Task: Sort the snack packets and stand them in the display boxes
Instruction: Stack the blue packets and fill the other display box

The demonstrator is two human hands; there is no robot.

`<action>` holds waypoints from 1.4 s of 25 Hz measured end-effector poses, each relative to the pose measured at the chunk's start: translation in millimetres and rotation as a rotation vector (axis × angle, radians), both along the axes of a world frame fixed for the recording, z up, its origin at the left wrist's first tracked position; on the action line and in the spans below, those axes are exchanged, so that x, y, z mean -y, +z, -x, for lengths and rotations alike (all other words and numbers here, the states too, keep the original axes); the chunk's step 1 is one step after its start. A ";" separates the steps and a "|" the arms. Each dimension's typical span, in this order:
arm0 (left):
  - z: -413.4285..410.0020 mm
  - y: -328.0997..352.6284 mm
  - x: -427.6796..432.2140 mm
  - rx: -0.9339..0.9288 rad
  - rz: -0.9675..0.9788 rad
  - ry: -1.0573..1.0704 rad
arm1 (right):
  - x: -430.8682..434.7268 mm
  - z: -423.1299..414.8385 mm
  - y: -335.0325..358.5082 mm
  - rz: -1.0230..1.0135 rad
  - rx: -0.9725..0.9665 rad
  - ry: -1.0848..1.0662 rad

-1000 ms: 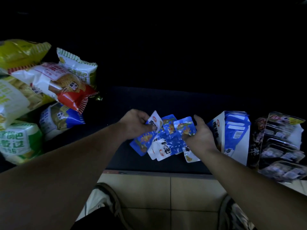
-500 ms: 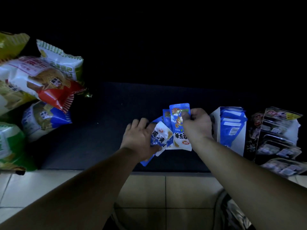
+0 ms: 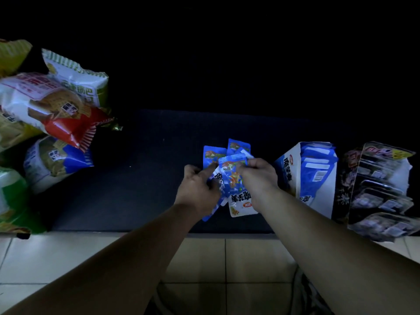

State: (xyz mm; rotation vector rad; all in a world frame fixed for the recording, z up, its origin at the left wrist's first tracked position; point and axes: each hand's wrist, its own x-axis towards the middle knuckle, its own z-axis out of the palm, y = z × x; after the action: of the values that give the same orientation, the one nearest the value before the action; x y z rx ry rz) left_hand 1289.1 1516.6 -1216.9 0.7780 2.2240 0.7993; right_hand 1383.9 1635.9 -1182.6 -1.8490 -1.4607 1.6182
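Observation:
Several small blue-and-white snack packets (image 3: 234, 178) are bunched together above the dark mat (image 3: 136, 178), held between both hands. My left hand (image 3: 197, 189) grips the bunch from the left, its forefinger stretched onto a packet. My right hand (image 3: 259, 178) pinches the top of the front packet from the right. A blue-and-white display box (image 3: 293, 169) stands just right of my right hand, with several blue packets standing in it. Further right, a black display box (image 3: 359, 178) holds dark packets.
Large snack bags lie heaped at the left: a red-and-white one (image 3: 52, 105), a blue one (image 3: 54, 160), a green one (image 3: 11, 201). The mat's front edge meets beige floor tiles (image 3: 204, 258). Everything behind the mat is dark.
The spread-out packets have been gathered into one tighter bunch. Both hands have closed in on it, and the bunch sits closer to the blue-and-white box.

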 end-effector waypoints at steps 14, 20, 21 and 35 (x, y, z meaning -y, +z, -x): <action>-19.4 75.0 -18.4 0.396 -0.251 -0.004 | 6.6 2.3 41.8 0.170 -0.195 -0.083; -21.8 159.7 -16.5 -0.012 -0.377 -0.280 | -2.7 -16.5 119.5 0.191 -0.342 -0.054; -27.7 177.0 -18.9 -0.041 -0.413 -0.319 | -4.5 -25.1 137.4 0.174 -0.352 -0.088; -141.5 283.6 -9.4 0.130 -0.395 -0.424 | 33.5 -153.4 247.8 -0.196 -0.270 0.053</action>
State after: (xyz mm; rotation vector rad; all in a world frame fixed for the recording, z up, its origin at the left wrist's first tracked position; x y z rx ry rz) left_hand 1430.6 1526.0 -933.3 1.2928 1.7161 1.0467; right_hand 1537.4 1602.4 -934.8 -1.4360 -1.4971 1.6104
